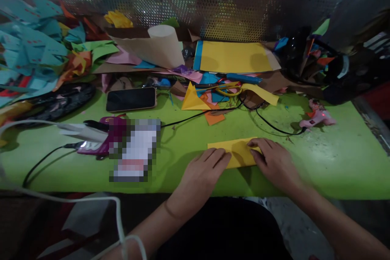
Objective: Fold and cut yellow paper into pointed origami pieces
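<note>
A folded yellow paper lies flat on the green table near its front edge. My left hand rests on the paper's left end, fingers stretched out flat and pressing down. My right hand lies on the paper's right end, fingers also flat on it. Neither hand lifts the paper off the table.
A phone lies at the back left, a pink glue gun with a black cable at the right. Yellow sheets, a rolled brown paper and coloured scraps crowd the back. A blurred package sits left.
</note>
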The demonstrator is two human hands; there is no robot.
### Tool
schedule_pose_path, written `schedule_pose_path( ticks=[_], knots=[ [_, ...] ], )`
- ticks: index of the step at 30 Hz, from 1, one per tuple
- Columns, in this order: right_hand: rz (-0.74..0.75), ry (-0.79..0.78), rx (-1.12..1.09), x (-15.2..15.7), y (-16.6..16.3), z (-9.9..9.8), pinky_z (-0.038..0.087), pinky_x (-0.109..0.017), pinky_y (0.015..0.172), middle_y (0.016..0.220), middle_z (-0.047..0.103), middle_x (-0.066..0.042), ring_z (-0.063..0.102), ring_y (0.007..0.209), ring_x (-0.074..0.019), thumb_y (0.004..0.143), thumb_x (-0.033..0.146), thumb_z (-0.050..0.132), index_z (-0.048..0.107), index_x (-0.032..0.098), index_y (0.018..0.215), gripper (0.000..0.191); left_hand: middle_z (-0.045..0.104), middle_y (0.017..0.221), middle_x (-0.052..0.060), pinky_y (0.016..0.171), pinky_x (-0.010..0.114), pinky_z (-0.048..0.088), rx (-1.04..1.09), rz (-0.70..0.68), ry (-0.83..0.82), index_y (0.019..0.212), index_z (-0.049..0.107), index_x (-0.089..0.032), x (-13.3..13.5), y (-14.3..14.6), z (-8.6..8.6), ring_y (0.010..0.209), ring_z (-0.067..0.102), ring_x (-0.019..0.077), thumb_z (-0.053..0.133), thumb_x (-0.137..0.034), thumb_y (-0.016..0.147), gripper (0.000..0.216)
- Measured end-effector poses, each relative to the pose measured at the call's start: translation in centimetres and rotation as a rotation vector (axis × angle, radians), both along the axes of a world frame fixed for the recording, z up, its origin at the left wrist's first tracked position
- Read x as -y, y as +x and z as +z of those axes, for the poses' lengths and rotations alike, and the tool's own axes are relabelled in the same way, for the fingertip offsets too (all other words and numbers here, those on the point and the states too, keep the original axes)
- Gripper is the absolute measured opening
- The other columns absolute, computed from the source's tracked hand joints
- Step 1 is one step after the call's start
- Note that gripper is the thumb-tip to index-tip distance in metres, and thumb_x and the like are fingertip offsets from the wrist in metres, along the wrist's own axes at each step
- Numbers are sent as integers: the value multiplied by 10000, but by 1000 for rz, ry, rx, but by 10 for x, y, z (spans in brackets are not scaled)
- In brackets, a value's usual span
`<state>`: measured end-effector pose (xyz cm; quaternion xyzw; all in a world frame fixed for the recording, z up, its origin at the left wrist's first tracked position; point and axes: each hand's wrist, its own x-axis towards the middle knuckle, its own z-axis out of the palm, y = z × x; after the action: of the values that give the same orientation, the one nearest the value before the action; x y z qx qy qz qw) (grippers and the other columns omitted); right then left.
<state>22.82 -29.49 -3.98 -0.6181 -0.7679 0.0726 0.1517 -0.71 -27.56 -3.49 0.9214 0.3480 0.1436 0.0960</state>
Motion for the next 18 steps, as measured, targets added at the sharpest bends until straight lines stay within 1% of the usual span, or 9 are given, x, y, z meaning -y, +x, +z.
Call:
schedule_pose_path(
  ticks=[3,5,7,9,10,12,14,16,18],
  knots=[
    [-5,-3,1,0,-1,-1,467,-352,757,1005,718,-66,669,863,-232,942,195,478,579,222,1036,141,588,1288,102,875,391,527,-63,4,-8,1400,463,-256,10,0,0,1139,557,264,560,-279,924,487],
    [-7,-6,-13,-1,0,-2,467,-353,763,1007,716,-67,665,868,-231,944,202,479,585,220,1040,144,545,1353,111,933,438,512,-96,-6,-8,1420,452,-296,16,0,-1,1198,528,295,619,-452,877,589],
    [-2,-12,-48,-2,3,-3,470,-349,762,1000,713,-61,658,855,-222,946,215,489,597,218,1036,141,517,1392,119,1002,467,476,-111,-10,-7,1432,449,-293,20,0,-2,1236,504,305,625,-544,844,663],
    [3,15,-77,-2,8,-1,470,-347,752,974,706,-56,646,842,-215,950,249,509,621,216,1033,143,509,1406,123,1042,466,449,-115,1,-1,1440,448,-281,22,0,-4,1255,492,302,612,-564,845,679],
    [-10,66,-78,0,10,1,466,-353,752,960,700,-59,640,850,-219,950,269,521,637,215,1035,154,507,1409,123,1051,463,443,-111,8,5,1441,450,-283,22,0,-5,1260,489,300,603,-567,850,673],
    [-35,223,-55,7,10,8,449,-376,771,953,691,-69,627,890,-236,941,281,548,669,222,1057,178,509,1410,126,1053,457,442,-102,12,22,1439,457,-289,22,1,-7,1263,490,297,585,-577,857,662],
    [23,348,-44,20,3,15,427,-394,806,1005,703,-69,624,944,-240,932,238,559,672,236,1116,216,510,1412,135,1052,453,446,-98,13,47,1409,501,-275,22,1,-10,1260,496,298,582,-581,856,637],
    [183,328,-54,35,-11,18,419,-393,865,1131,713,-52,630,1013,-219,935,195,544,628,238,1220,300,516,1409,150,1056,450,446,-99,9,79,1322,591,-225,22,0,-13,1258,501,306,602,-575,845,593],
    [292,227,-27,49,-24,15,392,-395,987,1290,665,-48,604,1141,-203,952,216,523,545,212,1338,387,532,1399,158,1065,444,442,-94,2,110,1214,662,-179,23,0,-16,1256,507,310,613,-552,847,526]
  ],
)
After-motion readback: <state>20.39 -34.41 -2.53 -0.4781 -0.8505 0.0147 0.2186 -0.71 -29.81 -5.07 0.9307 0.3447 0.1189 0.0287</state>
